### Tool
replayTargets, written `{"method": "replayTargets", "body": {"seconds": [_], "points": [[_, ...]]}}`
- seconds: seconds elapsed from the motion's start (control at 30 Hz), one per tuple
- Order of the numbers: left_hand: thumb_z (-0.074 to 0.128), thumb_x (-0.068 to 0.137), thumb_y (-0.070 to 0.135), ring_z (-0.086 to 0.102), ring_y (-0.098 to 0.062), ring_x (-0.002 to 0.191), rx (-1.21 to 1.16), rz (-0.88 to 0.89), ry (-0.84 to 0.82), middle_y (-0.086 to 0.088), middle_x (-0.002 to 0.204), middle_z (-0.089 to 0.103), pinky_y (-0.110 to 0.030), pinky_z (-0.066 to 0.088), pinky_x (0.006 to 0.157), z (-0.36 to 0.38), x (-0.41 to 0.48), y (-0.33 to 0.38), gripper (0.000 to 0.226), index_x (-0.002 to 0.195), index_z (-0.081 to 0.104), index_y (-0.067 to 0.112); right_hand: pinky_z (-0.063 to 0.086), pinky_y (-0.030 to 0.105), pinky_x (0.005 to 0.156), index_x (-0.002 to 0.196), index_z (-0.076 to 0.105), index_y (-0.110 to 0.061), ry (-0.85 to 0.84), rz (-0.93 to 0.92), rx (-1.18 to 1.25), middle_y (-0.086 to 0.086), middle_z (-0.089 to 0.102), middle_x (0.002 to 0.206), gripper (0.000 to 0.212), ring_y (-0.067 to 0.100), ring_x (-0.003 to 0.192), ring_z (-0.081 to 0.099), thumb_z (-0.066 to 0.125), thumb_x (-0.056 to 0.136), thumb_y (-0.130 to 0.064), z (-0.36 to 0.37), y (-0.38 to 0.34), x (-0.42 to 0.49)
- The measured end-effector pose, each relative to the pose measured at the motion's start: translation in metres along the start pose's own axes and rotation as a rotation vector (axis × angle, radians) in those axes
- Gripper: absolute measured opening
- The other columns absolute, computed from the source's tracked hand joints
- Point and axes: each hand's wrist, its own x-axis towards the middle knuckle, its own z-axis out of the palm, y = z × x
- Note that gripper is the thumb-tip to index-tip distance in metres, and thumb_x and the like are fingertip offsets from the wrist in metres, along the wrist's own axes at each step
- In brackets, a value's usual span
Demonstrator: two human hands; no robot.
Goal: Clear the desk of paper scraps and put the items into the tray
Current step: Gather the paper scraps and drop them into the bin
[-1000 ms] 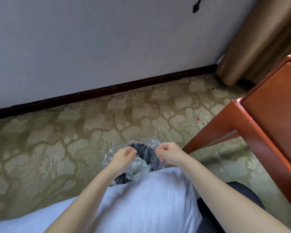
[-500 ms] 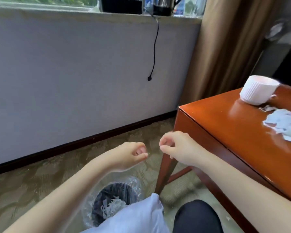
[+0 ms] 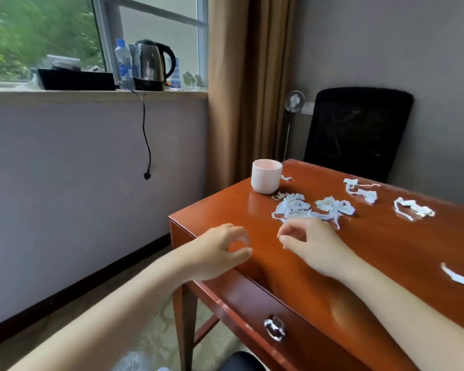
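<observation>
**Progress of the clearing, head view.** We find the counter (image 3: 386,245) far from cleared. Paper scraps (image 3: 292,208) lie in a large heap just beside the white cup (image 3: 266,175), and further clusters (image 3: 362,190) lie toward the far edge. A lone strip (image 3: 461,278) lies near the right border of the view. The left hand (image 3: 220,250) hovers over the near corner of the counter. Its fingers are loosely curled, thumb close to forefinger, with nothing visible between them. The right hand (image 3: 311,245) is just short of the large heap, its fingers likewise loosely curled and, as far as we can see, empty. A black tray (image 3: 75,79) stands on the window sill beside a kettle (image 3: 150,65), well apart from the counter. We cannot tell whether it is the tray the task means. We judge most of the scrap removal to be left, and the cup has not been placed in any tray.
</observation>
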Motion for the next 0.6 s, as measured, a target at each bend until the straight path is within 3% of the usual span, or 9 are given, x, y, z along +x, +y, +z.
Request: {"method": "replayTargets", "body": {"seconds": [0.1,0.2,0.3,0.43,0.6], "points": [[0.049,0.092,0.042,0.043,-0.014,0.120,-0.033,-0.023,0.015,0.002,0.135,0.044,-0.027,0.035,0.103,0.029,0.038,0.010,0.040,0.128,0.046,0.026,0.039,0.009,0.067,0.093,0.065,-0.027,0.093,0.094,-0.003,-0.014,0.060,0.090,0.008,0.004,0.085,0.054,0.057,0.090,-0.025,-0.011,0.039,-0.007],[0.049,0.091,0.045,0.034,-0.015,0.130,-0.158,-0.069,0.103,0.001,0.147,0.030,-0.031,0.031,0.109,0.056,0.068,0.019,0.057,0.140,0.025,0.029,0.038,0.018,0.082,0.104,0.061,-0.025,0.239,0.158,-0.029,-0.011,0.052,0.104,0.015,0.009,0.102,0.047,0.058,0.089,-0.026,-0.016,0.076,-0.012],[0.049,0.090,0.048,0.029,-0.014,0.134,-0.219,-0.080,0.255,0.003,0.150,0.025,-0.031,0.029,0.110,0.075,0.094,0.026,0.063,0.142,0.019,0.030,0.031,0.021,0.090,0.114,0.058,-0.024,0.350,0.176,-0.016,-0.013,0.045,0.114,0.028,0.008,0.115,0.039,0.061,0.087,-0.031,-0.021,0.102,-0.008],[0.045,0.088,0.057,0.026,-0.016,0.136,-0.201,-0.131,0.345,0.004,0.151,0.023,-0.035,0.027,0.110,0.082,0.127,0.028,0.067,0.143,0.020,0.029,0.028,0.021,0.095,0.127,0.047,-0.027,0.297,0.168,-0.070,-0.009,0.042,0.130,0.047,0.010,0.122,0.034,0.061,0.085,-0.042,-0.025,0.123,0.014],[0.041,0.081,0.069,0.021,-0.018,0.141,-0.115,-0.125,0.292,0.006,0.155,0.018,-0.042,0.023,0.114,0.086,0.160,0.024,0.080,0.146,0.014,0.030,0.021,0.031,0.108,0.137,0.034,-0.035,0.247,0.163,-0.055,-0.011,0.029,0.148,0.064,0.010,0.137,0.020,0.058,0.081,-0.055,-0.026,0.138,0.049]]}}
